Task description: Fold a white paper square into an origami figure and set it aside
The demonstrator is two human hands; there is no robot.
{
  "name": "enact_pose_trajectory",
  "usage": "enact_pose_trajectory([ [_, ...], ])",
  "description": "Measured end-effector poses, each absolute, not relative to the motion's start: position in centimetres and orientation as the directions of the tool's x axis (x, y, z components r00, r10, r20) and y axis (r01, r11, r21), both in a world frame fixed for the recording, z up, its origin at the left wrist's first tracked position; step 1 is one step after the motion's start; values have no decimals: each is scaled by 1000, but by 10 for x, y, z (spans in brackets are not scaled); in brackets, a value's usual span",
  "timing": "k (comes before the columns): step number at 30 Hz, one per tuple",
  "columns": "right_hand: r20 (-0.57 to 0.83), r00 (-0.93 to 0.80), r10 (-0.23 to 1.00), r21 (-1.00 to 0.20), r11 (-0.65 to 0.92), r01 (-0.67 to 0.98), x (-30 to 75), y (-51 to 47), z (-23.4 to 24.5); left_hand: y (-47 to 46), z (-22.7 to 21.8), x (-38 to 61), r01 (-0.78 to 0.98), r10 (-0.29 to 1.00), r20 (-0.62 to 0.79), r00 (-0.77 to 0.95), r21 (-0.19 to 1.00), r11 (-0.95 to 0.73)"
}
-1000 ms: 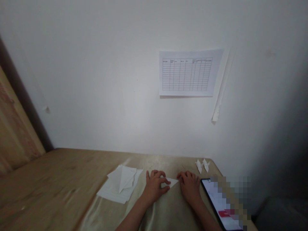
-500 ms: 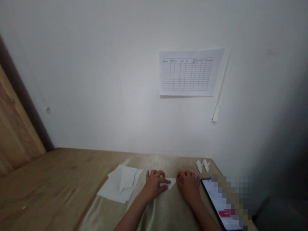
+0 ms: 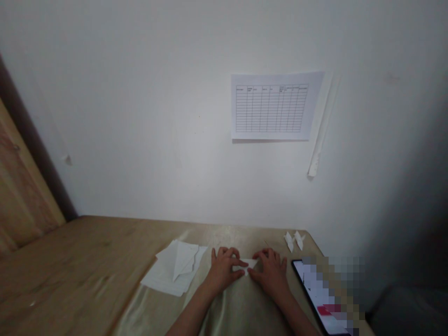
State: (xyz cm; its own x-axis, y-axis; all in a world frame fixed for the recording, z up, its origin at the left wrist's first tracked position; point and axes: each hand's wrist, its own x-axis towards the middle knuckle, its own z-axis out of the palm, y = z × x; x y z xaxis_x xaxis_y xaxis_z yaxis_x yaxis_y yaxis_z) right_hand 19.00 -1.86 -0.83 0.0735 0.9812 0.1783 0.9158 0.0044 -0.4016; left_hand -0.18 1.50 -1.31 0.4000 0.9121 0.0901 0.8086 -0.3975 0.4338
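A small white folded paper point(image 3: 250, 262), roughly triangular with its point toward me, lies on the cloth-covered table between my hands. My left hand point(image 3: 224, 269) has its thumb and index finger on the paper's left part, the other fingers bent and resting on the cloth. From the other side, my right hand point(image 3: 273, 270) grips the paper's right part, its thumb at the lower middle and its index finger along the upper edge. The fingers cover much of the paper.
White paper sheets point(image 3: 163, 280) lie stacked left of my hands, a folded piece on top. Two small folded white paper shapes point(image 3: 294, 240) sit at the back right. A phone point(image 3: 318, 298) lies right of my right arm. A printed table sheet point(image 3: 269, 107) hangs on the wall.
My right thumb has come inward onto the lower middle of the paper, and the right hand has shifted slightly left. My left hand stays nearly still.
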Motion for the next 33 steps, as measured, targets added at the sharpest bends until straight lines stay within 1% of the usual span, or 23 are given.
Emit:
enact_pose_trajectory([
  [6, 198, 63, 978, -443, 32, 896, 187, -22, -9, 13, -11, -2, 815, 919, 94, 382, 434, -383],
  [13, 243, 35, 969, -398, 67, 915, 191, -20, -21, 13, -6, -1, 833, 920, 37, 389, 411, -369],
  [16, 203, 37, 978, -372, 43, 927, 192, -15, -28, 13, -7, -1, 839, 924, 43, 381, 404, -364],
  [23, 231, 41, 972, -376, 50, 925, 192, -11, -33, 13, -7, -2, 827, 921, 52, 385, 424, -370],
  [29, 314, 37, 949, -390, 94, 916, 190, -12, -30, 12, -5, -1, 825, 924, 51, 378, 435, -361],
  [33, 313, 52, 948, -388, 77, 918, 192, -6, -31, 12, -6, -1, 827, 927, 58, 372, 433, -359],
])
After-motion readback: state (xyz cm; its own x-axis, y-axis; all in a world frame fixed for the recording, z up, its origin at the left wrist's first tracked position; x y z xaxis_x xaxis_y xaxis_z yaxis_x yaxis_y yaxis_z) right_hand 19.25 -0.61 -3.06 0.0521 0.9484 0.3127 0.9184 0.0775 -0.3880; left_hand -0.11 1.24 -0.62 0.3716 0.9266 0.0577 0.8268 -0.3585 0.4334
